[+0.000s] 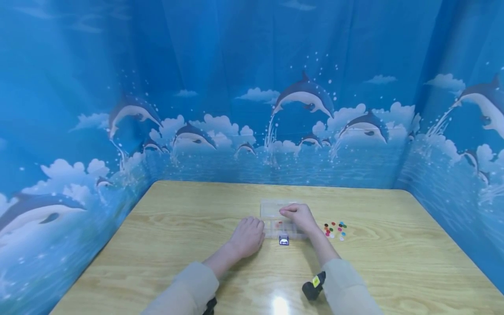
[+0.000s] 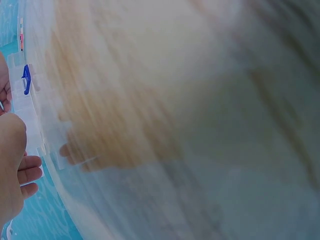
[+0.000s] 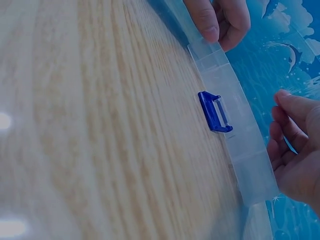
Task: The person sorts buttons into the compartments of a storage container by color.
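A clear compartment box lies on the table with its clear lid folded back and a blue latch at its front. My left hand holds the box's left end, thumb on the front corner and fingers curled, also seen in the right wrist view. Above the box hovers my right hand, thumb and fingertip pinched together on what looks like a small reddish button, mostly hidden. A few red buttons are in one compartment. In the left wrist view, my left hand is beside the box.
Several small coloured buttons lie scattered on the wooden table to the right of the box. A blue dolphin curtain surrounds the table's back and sides.
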`<state>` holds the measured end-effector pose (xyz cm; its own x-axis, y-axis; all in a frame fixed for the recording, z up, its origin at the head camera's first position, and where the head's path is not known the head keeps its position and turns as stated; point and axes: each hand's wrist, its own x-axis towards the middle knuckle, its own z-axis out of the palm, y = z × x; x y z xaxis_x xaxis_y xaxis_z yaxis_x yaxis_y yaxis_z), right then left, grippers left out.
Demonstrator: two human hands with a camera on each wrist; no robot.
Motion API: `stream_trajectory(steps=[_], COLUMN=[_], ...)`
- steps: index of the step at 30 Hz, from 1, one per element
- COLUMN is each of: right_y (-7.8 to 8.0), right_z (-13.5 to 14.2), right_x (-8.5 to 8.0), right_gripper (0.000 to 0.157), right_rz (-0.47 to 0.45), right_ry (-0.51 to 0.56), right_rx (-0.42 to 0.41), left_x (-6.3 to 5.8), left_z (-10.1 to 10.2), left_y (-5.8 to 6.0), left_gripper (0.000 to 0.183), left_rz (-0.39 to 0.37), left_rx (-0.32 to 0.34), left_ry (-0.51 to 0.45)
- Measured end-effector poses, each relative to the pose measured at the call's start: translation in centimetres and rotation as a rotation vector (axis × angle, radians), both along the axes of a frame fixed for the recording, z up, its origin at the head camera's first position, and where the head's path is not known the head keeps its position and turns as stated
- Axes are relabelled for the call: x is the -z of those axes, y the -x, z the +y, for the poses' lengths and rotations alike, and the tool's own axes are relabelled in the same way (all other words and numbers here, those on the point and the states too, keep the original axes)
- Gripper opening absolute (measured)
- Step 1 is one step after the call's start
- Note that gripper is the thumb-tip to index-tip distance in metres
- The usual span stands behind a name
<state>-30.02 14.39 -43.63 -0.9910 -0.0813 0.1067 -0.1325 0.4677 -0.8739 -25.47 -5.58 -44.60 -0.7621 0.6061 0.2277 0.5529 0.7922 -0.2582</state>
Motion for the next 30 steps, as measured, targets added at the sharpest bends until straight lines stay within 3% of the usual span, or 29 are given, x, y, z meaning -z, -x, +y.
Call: stream_trajectory(steps=[16, 30], right_y=[-0.1, -0.4], right_z=[2.1, 6.0], right_x=[-1.2, -1.4], right_gripper=[0.026, 0.033], right_rz=[-0.093, -0.079], right_ry=[0.057, 0.009], right_rx=[0.054, 0.118], left_x=[-0.3, -0.4], left_z=[-0.1, 0.0], left_y=[-0.1, -0.2], left_gripper=[0.026, 0.025], left_rz=[0.001, 0.002], left_rx=[-0.006, 0.007], left_ry=[0.002, 0.009])
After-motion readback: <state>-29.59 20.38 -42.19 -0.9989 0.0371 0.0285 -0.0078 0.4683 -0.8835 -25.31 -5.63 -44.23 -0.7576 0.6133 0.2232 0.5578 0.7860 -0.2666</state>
